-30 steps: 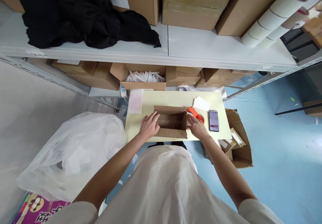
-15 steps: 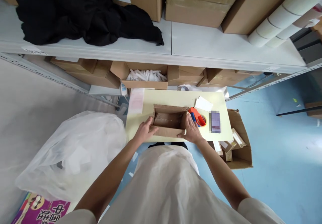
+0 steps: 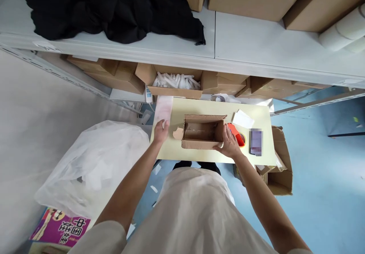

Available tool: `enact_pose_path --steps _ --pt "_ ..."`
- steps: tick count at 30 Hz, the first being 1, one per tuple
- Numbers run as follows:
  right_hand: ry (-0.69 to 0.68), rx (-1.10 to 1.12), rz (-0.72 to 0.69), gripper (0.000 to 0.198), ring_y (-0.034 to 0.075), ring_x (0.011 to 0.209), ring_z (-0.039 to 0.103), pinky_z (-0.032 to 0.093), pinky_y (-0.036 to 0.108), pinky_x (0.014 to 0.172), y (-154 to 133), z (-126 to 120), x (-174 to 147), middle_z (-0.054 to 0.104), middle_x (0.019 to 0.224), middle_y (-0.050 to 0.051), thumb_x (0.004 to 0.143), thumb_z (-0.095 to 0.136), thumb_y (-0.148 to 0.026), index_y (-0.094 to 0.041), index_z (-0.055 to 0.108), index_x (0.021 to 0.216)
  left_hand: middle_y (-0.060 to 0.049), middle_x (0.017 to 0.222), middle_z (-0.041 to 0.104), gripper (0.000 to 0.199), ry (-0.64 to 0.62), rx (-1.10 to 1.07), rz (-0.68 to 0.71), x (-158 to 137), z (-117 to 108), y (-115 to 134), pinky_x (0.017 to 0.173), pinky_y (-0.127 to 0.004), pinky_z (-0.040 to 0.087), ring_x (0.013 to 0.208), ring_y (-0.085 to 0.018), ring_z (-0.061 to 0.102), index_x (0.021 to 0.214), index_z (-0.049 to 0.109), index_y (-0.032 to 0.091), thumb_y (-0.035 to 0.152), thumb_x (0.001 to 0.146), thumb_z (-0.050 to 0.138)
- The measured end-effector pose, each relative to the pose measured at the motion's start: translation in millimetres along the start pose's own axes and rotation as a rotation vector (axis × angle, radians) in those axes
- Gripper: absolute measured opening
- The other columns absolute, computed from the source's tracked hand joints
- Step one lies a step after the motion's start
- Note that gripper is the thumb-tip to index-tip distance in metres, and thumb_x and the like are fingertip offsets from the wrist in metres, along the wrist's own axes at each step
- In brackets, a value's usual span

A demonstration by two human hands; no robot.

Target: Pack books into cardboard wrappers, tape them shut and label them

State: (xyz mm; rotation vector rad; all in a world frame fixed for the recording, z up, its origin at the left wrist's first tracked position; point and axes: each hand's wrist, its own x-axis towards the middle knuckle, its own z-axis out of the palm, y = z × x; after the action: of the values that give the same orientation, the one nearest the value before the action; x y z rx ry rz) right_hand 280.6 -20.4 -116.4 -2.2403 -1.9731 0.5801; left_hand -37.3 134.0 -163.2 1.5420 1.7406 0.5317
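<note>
An open-topped cardboard box (image 3: 202, 144) stands on the pale yellow table, and its inside shows nothing in it. My right hand (image 3: 229, 143) grips the box's right end, with the thumb near the front edge. A small flap (image 3: 178, 133) sticks out at the left end of the box. My left hand (image 3: 161, 131) is off the box, over the pinkish sheet (image 3: 164, 108) at the table's left side; its fingers are apart and hold nothing that I can see. Right beside my right hand lies an orange tape dispenser (image 3: 238, 138), partly covered by the fingers.
White papers (image 3: 243, 119) and a blurred-out purple item (image 3: 256, 142) lie on the table's right. A carton of white pieces (image 3: 177, 81) sits on the shelf behind. A large clear plastic bag (image 3: 94, 162) stands left; an open carton (image 3: 281, 185) is on the floor right.
My left hand has let go of the box's left end and moved left toward the pinkish sheet. The left flap now sticks outward. The whole view has shifted slightly.
</note>
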Motion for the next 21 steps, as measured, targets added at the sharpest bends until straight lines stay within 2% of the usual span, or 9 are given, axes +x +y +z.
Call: enact_pose_path --steps 2,5,9,12,14,16,19,21 --pt "-0.009 -0.012 0.004 0.119 0.035 0.143 0.015 0.025 0.055 0.109 -1 0 0 0.008 0.157 0.019 0.072 0.068 -0.048 -0.015 -0.016 0.148 -0.020 0.136 0.049 0.053 0.044 0.061 -0.066 31 2 -1 0.112 -0.044 0.025 0.133 -0.032 0.037 0.127 0.050 0.009 0.037 0.083 0.053" --pt "-0.013 -0.028 -0.001 0.116 0.036 0.143 0.015 0.027 0.055 0.108 -2 -1 -2 0.007 0.157 0.019 0.074 0.064 -0.050 -0.014 -0.018 0.148 -0.025 0.137 0.043 0.059 0.099 0.144 -0.201 65 13 -1 0.111 -0.050 0.024 0.135 -0.036 0.032 0.131 0.042 0.006 0.027 0.078 0.057" --pt "-0.028 -0.038 -0.002 0.115 0.037 0.143 0.015 0.030 0.054 0.106 -2 -1 -4 0.006 0.157 0.019 0.075 0.063 -0.050 -0.014 -0.019 0.147 -0.031 0.137 0.036 0.069 0.123 0.172 -0.354 86 29 -5 0.102 -0.059 0.030 0.132 -0.044 0.030 0.132 0.035 0.004 0.024 0.073 0.062" --pt "-0.036 -0.045 0.003 0.117 0.037 0.143 0.015 0.031 0.055 0.106 -2 -1 -4 0.004 0.157 0.019 0.074 0.064 -0.051 -0.014 -0.018 0.148 -0.031 0.136 0.034 0.081 0.107 0.182 -0.463 98 30 -12 0.098 -0.061 0.034 0.131 -0.047 0.029 0.130 0.036 0.006 0.025 0.061 0.074" --pt "-0.034 -0.044 0.007 0.117 0.037 0.143 0.016 0.032 0.055 0.105 -2 0 -4 0.004 0.157 0.018 0.073 0.064 -0.051 -0.014 -0.019 0.148 -0.030 0.135 0.037 0.088 0.076 0.171 -0.507 103 27 -18 0.098 -0.058 0.036 0.130 -0.046 0.032 0.127 0.037 0.008 0.023 0.052 0.081" --pt "-0.027 -0.033 -0.001 0.118 0.036 0.143 0.016 0.033 0.054 0.106 -2 0 -3 0.004 0.157 0.018 0.073 0.065 -0.050 -0.014 -0.019 0.147 -0.030 0.132 0.040 0.088 0.053 0.150 -0.509 103 23 -24 0.099 -0.053 0.038 0.129 -0.043 0.037 0.124 0.038 0.007 0.019 0.049 0.082" --pt "-0.023 -0.015 -0.004 0.120 0.037 0.142 0.018 0.033 0.054 0.106 -2 0 -2 0.005 0.157 0.018 0.072 0.067 -0.050 -0.015 -0.019 0.147 -0.027 0.126 0.048 0.071 0.057 0.109 -0.447 90 21 -31 0.097 -0.044 0.042 0.124 -0.035 0.046 0.120 0.040 0.006 0.014 0.058 0.074" --pt "-0.029 -0.005 0.011 0.121 0.037 0.142 0.019 0.034 0.055 0.105 -2 -1 -1 0.006 0.157 0.018 0.071 0.068 -0.049 -0.015 -0.019 0.148 -0.021 0.118 0.056 0.058 0.074 0.073 -0.379 76 20 -33 0.092 -0.038 0.047 0.114 -0.029 0.055 0.118 0.042 0.008 0.011 0.065 0.066"
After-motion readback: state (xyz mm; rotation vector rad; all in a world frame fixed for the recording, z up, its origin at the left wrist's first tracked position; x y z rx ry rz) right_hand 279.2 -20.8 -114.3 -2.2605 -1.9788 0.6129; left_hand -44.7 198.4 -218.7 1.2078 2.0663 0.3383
